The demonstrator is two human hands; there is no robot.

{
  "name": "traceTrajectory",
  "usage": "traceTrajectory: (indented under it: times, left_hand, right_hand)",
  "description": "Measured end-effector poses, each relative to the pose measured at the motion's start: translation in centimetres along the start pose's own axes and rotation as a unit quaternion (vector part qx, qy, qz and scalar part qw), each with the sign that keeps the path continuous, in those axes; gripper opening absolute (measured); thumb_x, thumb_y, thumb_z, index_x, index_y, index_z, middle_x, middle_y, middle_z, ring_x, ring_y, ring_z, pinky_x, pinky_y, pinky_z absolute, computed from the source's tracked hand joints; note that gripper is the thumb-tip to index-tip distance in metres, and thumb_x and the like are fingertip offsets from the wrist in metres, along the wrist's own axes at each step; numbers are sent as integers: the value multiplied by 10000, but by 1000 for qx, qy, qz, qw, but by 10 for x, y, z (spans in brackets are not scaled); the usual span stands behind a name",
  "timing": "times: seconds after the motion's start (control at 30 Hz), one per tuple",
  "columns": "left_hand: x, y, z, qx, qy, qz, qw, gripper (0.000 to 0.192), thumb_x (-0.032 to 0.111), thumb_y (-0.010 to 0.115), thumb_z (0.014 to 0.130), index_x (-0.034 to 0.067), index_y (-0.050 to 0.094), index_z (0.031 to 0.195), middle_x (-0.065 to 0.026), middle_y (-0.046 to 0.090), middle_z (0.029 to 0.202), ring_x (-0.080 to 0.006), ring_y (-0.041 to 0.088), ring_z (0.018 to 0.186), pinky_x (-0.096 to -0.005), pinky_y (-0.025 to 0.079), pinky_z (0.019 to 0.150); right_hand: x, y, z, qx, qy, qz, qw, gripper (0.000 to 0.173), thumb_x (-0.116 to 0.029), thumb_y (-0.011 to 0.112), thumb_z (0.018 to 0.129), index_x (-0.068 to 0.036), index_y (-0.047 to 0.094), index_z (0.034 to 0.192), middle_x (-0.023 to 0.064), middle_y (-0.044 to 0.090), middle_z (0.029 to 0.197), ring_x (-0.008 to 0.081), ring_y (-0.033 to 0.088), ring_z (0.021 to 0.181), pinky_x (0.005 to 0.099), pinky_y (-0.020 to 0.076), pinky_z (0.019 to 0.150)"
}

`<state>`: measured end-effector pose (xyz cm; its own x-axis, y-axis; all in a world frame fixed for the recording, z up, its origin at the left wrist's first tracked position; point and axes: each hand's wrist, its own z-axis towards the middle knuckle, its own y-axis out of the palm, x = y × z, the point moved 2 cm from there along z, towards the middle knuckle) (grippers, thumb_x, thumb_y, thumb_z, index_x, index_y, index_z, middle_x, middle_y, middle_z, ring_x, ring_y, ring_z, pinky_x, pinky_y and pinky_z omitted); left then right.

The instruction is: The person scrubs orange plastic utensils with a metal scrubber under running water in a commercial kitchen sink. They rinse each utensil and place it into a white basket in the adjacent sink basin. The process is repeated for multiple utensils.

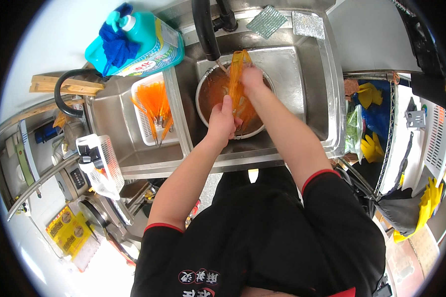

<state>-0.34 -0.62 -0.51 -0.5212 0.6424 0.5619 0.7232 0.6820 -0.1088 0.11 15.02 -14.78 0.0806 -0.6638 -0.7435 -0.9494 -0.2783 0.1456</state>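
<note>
My left hand grips the lower end of an orange mesh strainer or net, whose exact kind I cannot tell. Against its upper right side lies my right hand, its fingers mostly hidden behind wet orange mesh. Both hands are over a round metal pot of reddish-brown water in the right sink basin. A black faucet runs a stream of water into the pot. In the left basin, a white plastic basket holds several similar orange items with metal parts at their lower ends.
A teal pump jug with a blue cloth over it stands behind the left basin. Two scouring pads lie on the sink's back ledge. The steel divider separates the basins. Yellow gloves are at the right.
</note>
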Motion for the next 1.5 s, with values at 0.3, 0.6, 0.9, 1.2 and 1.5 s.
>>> traceTrajectory:
  times: [0.3, 0.6, 0.9, 1.2, 1.5]
  left_hand:
    - [3, -7, 34, -19, -53, -8, 998, 634, 686, 433, 975, 67, 559, 923, -11, 480, 628, -108, 372, 442, -257, 258, 386]
    - [-14, -49, -26, -49, -86, 23, 995, 457, 520, 570, 971, 64, 558, 945, -28, 508, 656, -120, 358, 449, -275, 277, 410]
    - [-6, -21, -12, 69, 250, 527, 809, 302, 229, 589, 933, -16, 460, 1054, -277, 669, 930, -452, 679, 840, -527, 560, 741]
    - [13, -34, 1, 94, 259, 524, 806, 291, 193, 608, 917, -2, 464, 1077, -276, 665, 989, -456, 671, 906, -536, 548, 777]
    - [-7, -74, -45, 26, 216, 263, 940, 381, 263, 707, 911, -33, 628, 1137, -134, 691, 907, -225, 646, 804, -348, 514, 752]
  right_hand:
    - [34, -1, -89, -53, 39, -75, 995, 239, -165, 586, 959, 38, 665, 1058, 172, 695, 961, 249, 657, 767, 404, 533, 668]
    - [-16, -32, 24, 79, 39, 37, 995, 311, -316, 633, 978, -20, 660, 1069, 103, 693, 960, 233, 618, 787, 417, 502, 707]
    - [-8, 11, -78, -113, 69, 121, 984, 183, -199, 666, 968, -29, 651, 1035, 62, 663, 908, 191, 641, 758, 354, 528, 643]
    - [-6, 38, -75, -81, 42, 189, 978, 281, -171, 710, 927, -33, 630, 1159, 49, 664, 918, 182, 643, 803, 352, 543, 717]
    - [-44, 11, 2, 57, 28, 125, 990, 149, -179, 680, 953, -68, 618, 1031, 27, 633, 837, 147, 568, 704, 327, 475, 617]
